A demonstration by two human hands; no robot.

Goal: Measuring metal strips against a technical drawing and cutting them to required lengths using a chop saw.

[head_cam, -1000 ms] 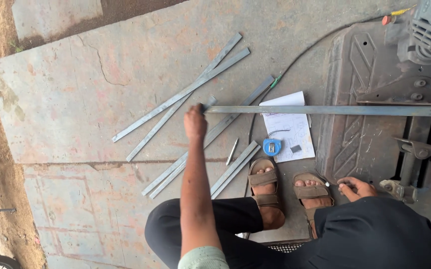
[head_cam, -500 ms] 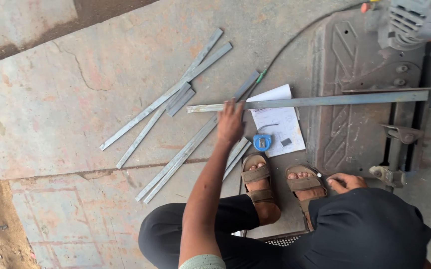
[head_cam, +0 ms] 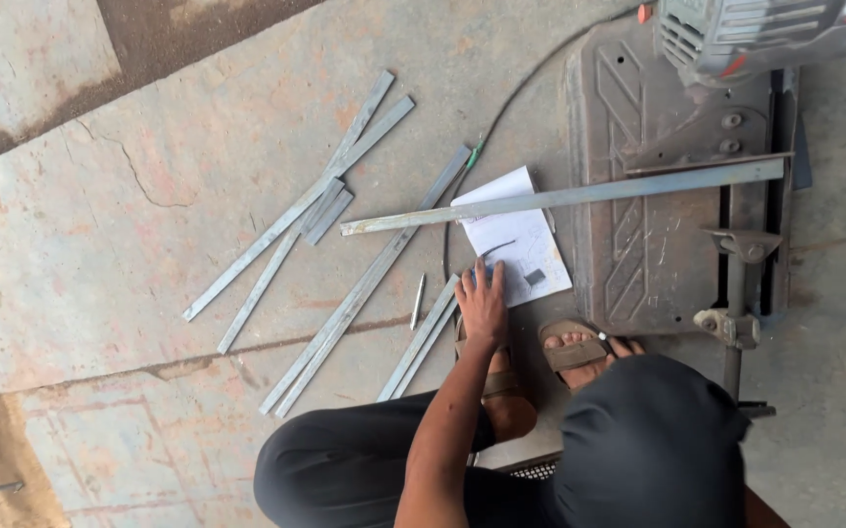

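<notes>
Left hand (head_cam: pixel 483 303) is laid flat, fingers spread, on the paper (head_cam: pixel 516 244) at the bar's (head_cam: pixel 560 198) 6 o'clock, gripping nothing, seemingly pinning the sheet. Right hand is hidden; its state cannot be told.

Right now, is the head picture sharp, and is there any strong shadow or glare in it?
Head view: light is soft and even, no hard shadows, no glare on the metal strips; the left hand by the white paper is reasonably sharp; straight edges bend slightly near the frame borders.
</notes>
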